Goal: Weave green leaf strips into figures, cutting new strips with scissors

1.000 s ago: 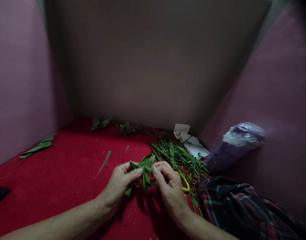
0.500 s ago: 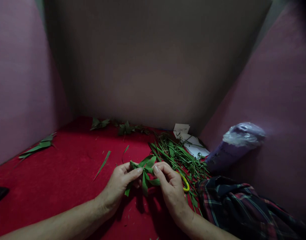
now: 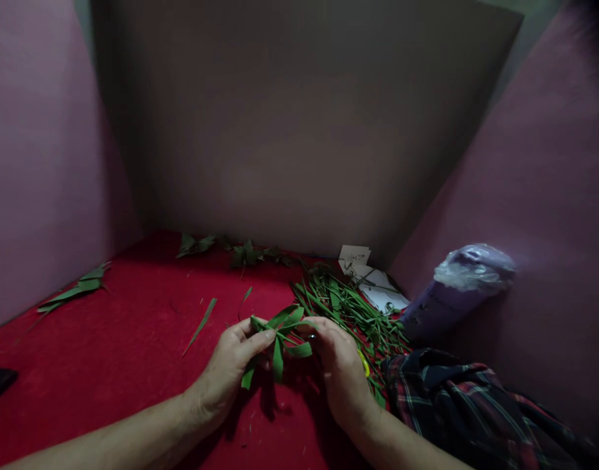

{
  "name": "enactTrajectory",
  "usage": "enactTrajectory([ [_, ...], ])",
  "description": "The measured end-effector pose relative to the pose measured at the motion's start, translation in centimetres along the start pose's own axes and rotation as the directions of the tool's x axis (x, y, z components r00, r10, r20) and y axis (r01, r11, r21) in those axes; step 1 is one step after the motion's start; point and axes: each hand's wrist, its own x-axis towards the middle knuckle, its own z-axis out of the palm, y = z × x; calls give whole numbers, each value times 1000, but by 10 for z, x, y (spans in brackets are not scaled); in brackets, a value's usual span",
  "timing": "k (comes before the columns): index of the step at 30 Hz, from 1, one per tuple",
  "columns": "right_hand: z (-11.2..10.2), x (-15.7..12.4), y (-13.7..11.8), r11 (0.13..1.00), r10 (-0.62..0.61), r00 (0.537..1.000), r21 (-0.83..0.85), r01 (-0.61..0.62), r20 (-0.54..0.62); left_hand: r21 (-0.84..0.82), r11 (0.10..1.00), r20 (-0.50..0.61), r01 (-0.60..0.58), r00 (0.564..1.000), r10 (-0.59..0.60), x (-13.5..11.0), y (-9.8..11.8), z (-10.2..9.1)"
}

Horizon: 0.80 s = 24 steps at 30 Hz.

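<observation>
Both my hands meet low in the middle over a red cloth surface [image 3: 108, 352]. Between them is a small folded figure of green leaf strips [image 3: 280, 329], with loops on top and ends hanging down. My left hand [image 3: 231, 365] pinches its left side between thumb and fingers. The fingers of my right hand [image 3: 338, 365] are curled round its right side. A yellow ring-shaped handle [image 3: 364, 364] shows just behind my right hand.
A heap of long green leaf strips [image 3: 351, 307] lies right of my hands, with white paper slips [image 3: 365, 271] behind it. A purple wrapped bundle [image 3: 456, 287] and plaid cloth [image 3: 456, 405] sit at right. Loose leaf pieces [image 3: 79, 287] lie at left and along the back wall.
The leaf figure has been turned a little between my fingers and my right hand's fingers have curled further over it. The view has shifted slightly.
</observation>
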Motion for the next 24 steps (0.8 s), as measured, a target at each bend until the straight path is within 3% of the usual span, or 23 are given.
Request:
enactTrajectory([
  [3, 2, 1, 1, 996, 58, 998, 75, -58, -1, -15, 1000, -4, -16, 1000, 16, -1, 1, 1],
  [8, 5, 3, 1, 998, 46, 997, 28, -48, 58, -37, 999, 24, -28, 999, 29, 0, 2, 1],
  [11, 6, 3, -1, 998, 48, 992, 37, -53, 117, -29, 1000, 72, 3, 997, -1, -2, 1, 0],
  [19, 3, 3, -1, 999, 39, 995, -35, -35, 97, -30, 999, 201, 28, 979, -22, -10, 7, 4],
  [24, 0, 4, 0, 985, 6, 992, -172, 16, 127, 57, 998, 136, 3, 991, -11, -9, 14, 4],
])
